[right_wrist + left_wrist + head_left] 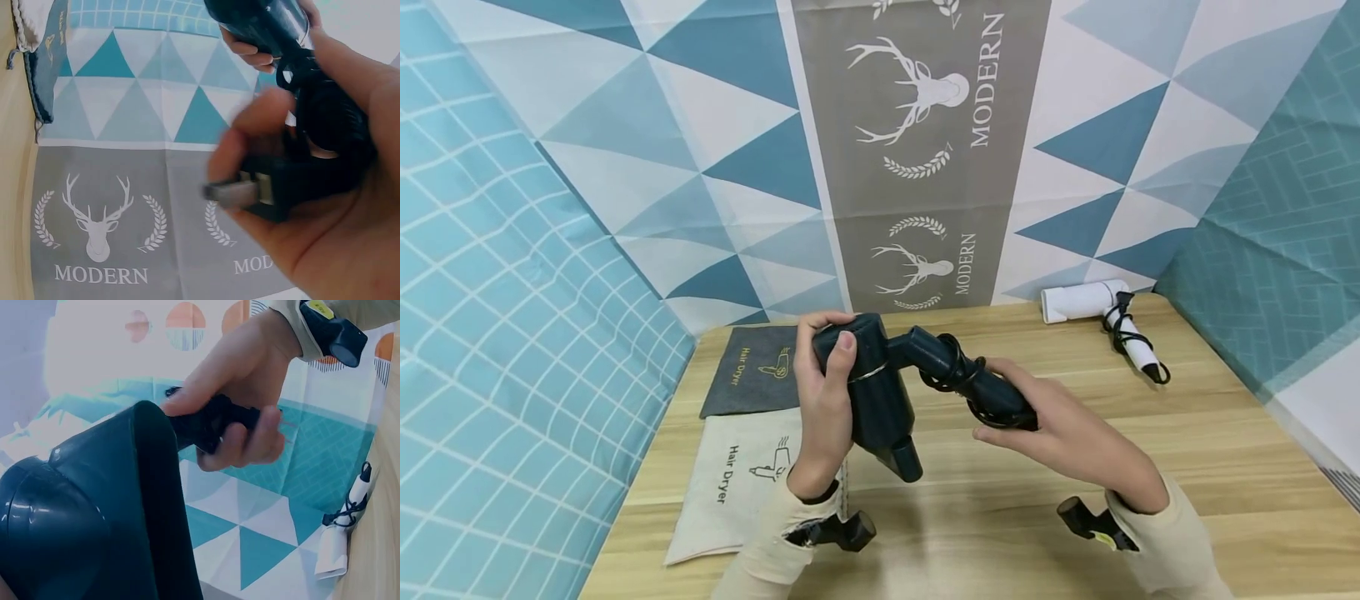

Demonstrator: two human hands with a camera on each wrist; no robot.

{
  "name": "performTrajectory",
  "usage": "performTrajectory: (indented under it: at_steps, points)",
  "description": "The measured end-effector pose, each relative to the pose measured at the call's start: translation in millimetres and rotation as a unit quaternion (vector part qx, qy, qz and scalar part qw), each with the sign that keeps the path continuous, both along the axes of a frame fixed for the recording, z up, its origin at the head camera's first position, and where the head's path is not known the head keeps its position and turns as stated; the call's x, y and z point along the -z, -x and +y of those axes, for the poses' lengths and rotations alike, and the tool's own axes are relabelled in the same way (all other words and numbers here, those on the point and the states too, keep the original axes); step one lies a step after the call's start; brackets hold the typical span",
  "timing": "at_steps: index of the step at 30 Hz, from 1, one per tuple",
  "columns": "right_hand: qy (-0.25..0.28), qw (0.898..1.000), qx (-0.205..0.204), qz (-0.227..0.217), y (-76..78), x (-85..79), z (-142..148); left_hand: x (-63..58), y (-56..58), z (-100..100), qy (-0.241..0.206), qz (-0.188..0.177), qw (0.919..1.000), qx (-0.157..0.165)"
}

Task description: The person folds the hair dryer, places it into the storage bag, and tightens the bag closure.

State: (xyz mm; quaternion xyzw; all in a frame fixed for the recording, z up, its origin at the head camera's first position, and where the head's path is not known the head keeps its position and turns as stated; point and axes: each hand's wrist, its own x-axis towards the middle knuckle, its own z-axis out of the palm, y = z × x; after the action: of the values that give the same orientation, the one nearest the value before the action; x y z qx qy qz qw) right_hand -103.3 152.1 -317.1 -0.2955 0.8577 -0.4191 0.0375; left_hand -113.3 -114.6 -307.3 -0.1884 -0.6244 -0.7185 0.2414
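A dark blue hair dryer [882, 408] is held up over the table by both hands. The left hand [827, 400] grips the barrel, thumb on the near side and fingers round the far end. Around the handle [1000, 398] the right hand [1067, 425] curls its fingers. A black cord [951, 367] is wound about this handle. In the right wrist view a plug [244, 192] with metal prongs lies against the right palm and fingers. The nozzle [164, 500] looms large in the left wrist view, where the barrel hides the left hand almost entirely.
At the back right of the wooden table [970, 517] lies a white hair dryer [1082, 302] with its black cord wrapped on the handle. A grey pouch [730, 383] and a white pouch [715, 492], both printed "Hair Dryer", lie at the left. Patterned cloth walls surround the table.
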Motion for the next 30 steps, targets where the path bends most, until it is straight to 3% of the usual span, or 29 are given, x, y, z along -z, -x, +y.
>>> performTrajectory:
  at_steps: [5,10,15,19,24,30]
  points:
    - [0.008,1.0,-0.006,0.019,-1.6,1.0,-0.2,1.9,2.5,2.2,0.02,-0.034,0.9991,0.017]
    - [-0.003,0.999,-0.037,0.015,-2.0,1.5,4.1,2.3,3.9,4.9,0.059,-0.018,0.9979,0.021]
    - [-0.005,0.999,-0.036,-0.002,-3.1,3.0,-1.3,2.2,3.1,6.7,0.094,-0.006,0.9952,0.023]
    - [0.025,0.999,-0.04,-0.006,-4.6,6.2,-11.4,1.8,2.0,6.1,0.109,-0.004,0.9937,0.024]
    - [0.068,0.996,-0.038,0.032,-5.2,11.6,-21.7,0.0,-0.1,2.7,0.108,-0.001,0.9941,0.013]
    - [0.148,0.986,-0.073,0.022,-6.8,15.3,-34.8,-4.2,-2.9,-1.2,0.099,0.008,0.9951,0.001]
